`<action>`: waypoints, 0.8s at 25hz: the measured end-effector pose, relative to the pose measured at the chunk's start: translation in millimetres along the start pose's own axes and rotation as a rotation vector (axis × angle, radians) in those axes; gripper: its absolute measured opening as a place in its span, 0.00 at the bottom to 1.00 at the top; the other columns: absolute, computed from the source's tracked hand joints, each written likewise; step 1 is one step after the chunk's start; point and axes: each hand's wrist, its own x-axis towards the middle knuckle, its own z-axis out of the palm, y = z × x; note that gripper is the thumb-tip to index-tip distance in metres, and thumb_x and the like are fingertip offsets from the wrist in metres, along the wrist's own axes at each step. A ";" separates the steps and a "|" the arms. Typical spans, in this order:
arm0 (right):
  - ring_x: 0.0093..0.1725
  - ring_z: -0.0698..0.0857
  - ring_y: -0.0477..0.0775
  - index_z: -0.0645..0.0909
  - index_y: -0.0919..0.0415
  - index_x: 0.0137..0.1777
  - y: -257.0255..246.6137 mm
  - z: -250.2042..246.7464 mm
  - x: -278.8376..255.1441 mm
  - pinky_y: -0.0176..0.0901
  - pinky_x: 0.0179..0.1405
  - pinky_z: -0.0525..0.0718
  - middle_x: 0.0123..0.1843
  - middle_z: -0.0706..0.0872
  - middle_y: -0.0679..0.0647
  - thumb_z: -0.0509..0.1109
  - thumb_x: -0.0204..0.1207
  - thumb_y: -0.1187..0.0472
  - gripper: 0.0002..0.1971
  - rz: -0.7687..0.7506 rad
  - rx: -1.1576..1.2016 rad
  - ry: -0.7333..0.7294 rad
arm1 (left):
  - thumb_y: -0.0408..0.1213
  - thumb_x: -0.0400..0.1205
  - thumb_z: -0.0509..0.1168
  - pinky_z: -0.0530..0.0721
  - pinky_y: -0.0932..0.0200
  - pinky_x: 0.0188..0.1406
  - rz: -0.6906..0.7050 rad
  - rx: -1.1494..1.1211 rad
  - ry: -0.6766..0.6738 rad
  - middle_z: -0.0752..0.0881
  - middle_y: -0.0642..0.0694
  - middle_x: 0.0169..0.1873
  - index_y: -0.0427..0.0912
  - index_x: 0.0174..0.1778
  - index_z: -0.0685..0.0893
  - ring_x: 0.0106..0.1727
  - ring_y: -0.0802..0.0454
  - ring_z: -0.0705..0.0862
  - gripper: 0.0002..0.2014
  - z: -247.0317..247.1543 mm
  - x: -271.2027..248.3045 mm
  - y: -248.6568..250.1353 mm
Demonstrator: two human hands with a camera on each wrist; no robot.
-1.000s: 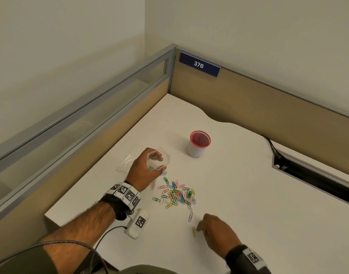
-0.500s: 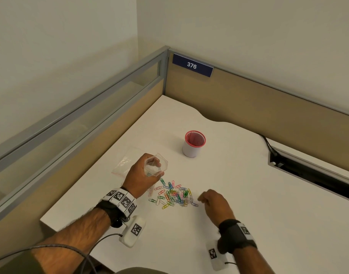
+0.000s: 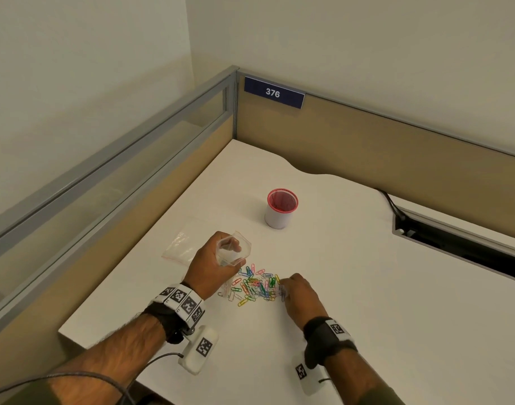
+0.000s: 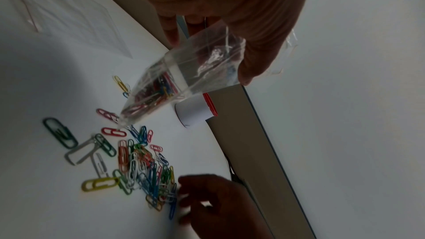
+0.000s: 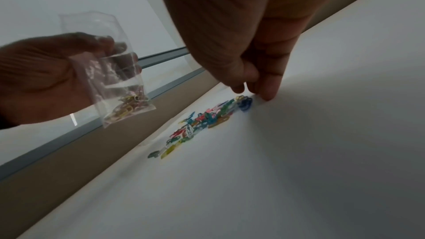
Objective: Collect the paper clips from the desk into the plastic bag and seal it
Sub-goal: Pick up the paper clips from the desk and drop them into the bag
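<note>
A clear plastic bag [image 3: 236, 249] hangs upright in my left hand [image 3: 221, 258], mouth up, with several coloured clips at its bottom [image 4: 149, 97]. It hovers just above the left side of the paper clip pile [image 3: 256, 287] on the white desk [image 3: 367, 317]. My right hand [image 3: 282, 287] is at the pile's right edge. Its bunched fingertips [image 5: 266, 95] point down and pinch at blue clips [image 5: 245, 103]. From the right wrist, the bag [image 5: 115, 88] shows beside the left palm [image 5: 46, 79].
A white cup with a red rim [image 3: 281, 209] stands behind the pile. A second clear bag [image 3: 179, 247] lies flat on the desk, left of my left hand. Partition walls close the back and left. A cable slot [image 3: 455, 244] opens at the right.
My right hand moved from a stray yellow clip near the front up and left to the pile's right edge. The left hand with the bag has hardly shifted.
</note>
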 end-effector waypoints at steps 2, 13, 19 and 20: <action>0.57 0.82 0.57 0.81 0.56 0.65 -8.5 -3.6 12.0 0.44 0.58 0.81 0.59 0.82 0.57 0.62 0.82 0.60 0.14 0.032 0.061 -0.002 | 0.32 0.73 0.78 0.80 0.63 0.61 0.000 0.004 -0.007 0.87 0.53 0.50 0.45 0.52 0.80 0.59 0.57 0.85 0.16 -1.4 -3.0 2.0; 0.61 0.76 0.56 0.80 0.58 0.63 -38.4 5.5 32.3 0.48 0.61 0.81 0.62 0.76 0.56 0.76 0.71 0.48 0.23 0.119 -0.085 -0.097 | 0.34 0.72 0.78 0.81 0.62 0.61 0.025 -0.008 -0.028 0.87 0.55 0.49 0.46 0.52 0.80 0.59 0.58 0.85 0.16 -11.7 -1.9 4.5; 0.60 0.76 0.54 0.77 0.53 0.66 -48.3 11.2 34.8 0.44 0.57 0.80 0.61 0.76 0.54 0.73 0.74 0.47 0.22 0.069 -0.147 -0.112 | 0.35 0.73 0.78 0.85 0.58 0.59 0.014 -0.020 -0.047 0.87 0.54 0.50 0.46 0.52 0.80 0.59 0.59 0.85 0.16 -20.2 12.5 -1.6; 0.60 0.76 0.54 0.78 0.54 0.65 -51.3 13.1 35.9 0.43 0.56 0.80 0.60 0.76 0.54 0.71 0.76 0.48 0.19 0.050 -0.167 -0.092 | 0.35 0.73 0.78 0.84 0.60 0.59 0.015 -0.017 -0.047 0.87 0.54 0.50 0.46 0.52 0.80 0.59 0.59 0.84 0.16 -21.4 15.3 -3.4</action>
